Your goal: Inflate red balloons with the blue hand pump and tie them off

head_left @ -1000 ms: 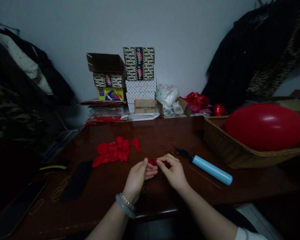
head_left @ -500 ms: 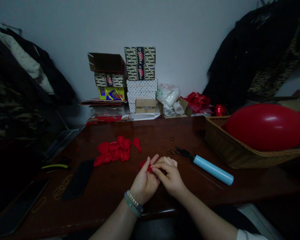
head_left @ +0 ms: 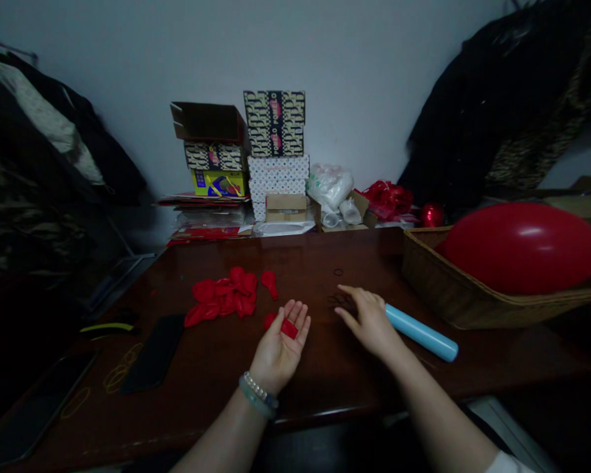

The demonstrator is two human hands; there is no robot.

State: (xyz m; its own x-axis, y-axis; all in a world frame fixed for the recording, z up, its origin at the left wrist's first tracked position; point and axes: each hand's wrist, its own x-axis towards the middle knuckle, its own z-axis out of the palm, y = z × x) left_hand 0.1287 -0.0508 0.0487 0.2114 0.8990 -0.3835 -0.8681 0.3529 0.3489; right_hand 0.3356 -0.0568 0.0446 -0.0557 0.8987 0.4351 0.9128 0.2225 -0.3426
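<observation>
We have a limp red balloon (head_left: 288, 329) in our left hand (head_left: 283, 355), above the near part of the table (head_left: 305, 259). The palm faces up with the fingers stretched out and slightly curled, and our thumb lies across the balloon, keeping it against the fingers. Its long axis runs crosswise, from upper left to lower right in our view, sloping a little toward us at the right. The rounded part shows left of the thumb; the narrower end seems to point right, over the palm.

Our right hand (head_left: 369, 322) is spread above the table, thumb and forefinger well apart, with nothing visible between them. Its fingertips are near some small dark bands (head_left: 331, 299); whether they touch, we cannot tell. Beside that hand lies a light blue pump (head_left: 421, 333), its long axis running from far left to near right, the far end hidden behind our hand.

Beyond our left hand, a single deflated balloon (head_left: 268, 281) points its neck toward us and slightly right, next to a heap of red balloons (head_left: 224, 299). At right, a big inflated balloon (head_left: 526, 246) rests in a wicker basket (head_left: 438, 289), its long axis nearly level, left to right.
</observation>
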